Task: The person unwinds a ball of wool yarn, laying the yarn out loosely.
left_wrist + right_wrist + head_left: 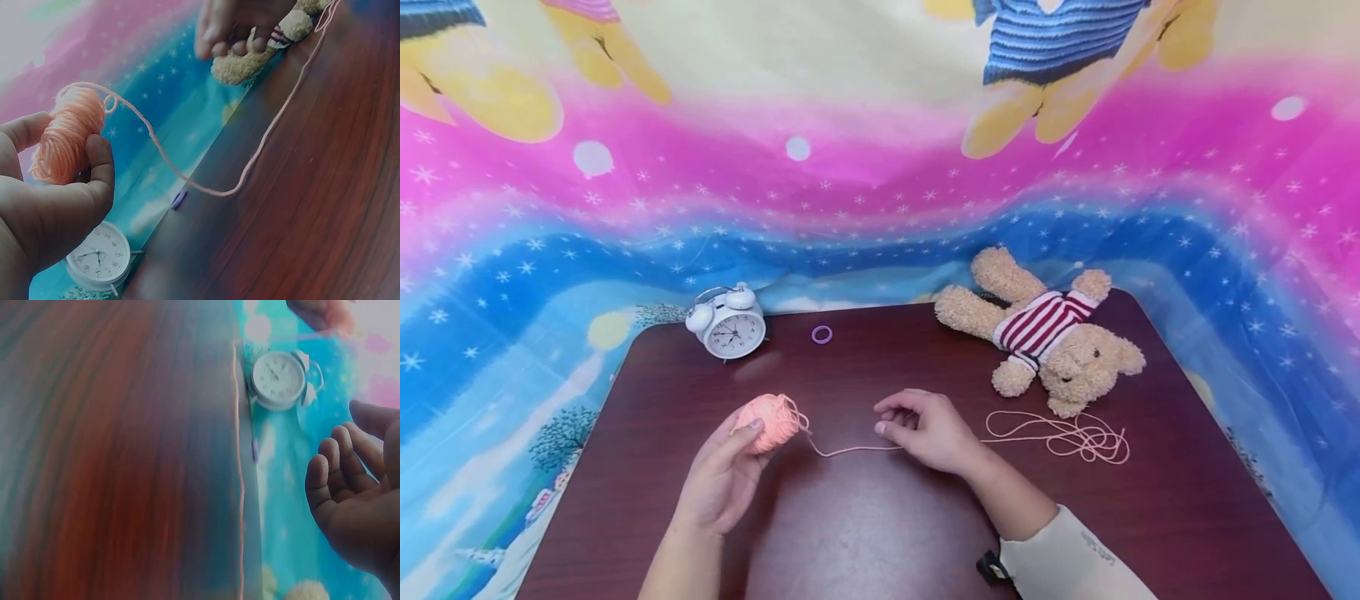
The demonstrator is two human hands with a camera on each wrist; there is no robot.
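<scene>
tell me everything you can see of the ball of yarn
The ball of yarn is peach-orange, a compact, soft-looking bundle of many wound strands with loose loops at one end. The left grip pinches it above the table, clear of the surface. One strand runs from it toward loose coils beside the teddy bear.

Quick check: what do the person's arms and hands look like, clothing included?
The left hand and right hand wear no gloves. A pale sleeve covers part of the right forearm, with small grey lettering and a black piece at its edge. The left forearm shows no sleeve.
</scene>
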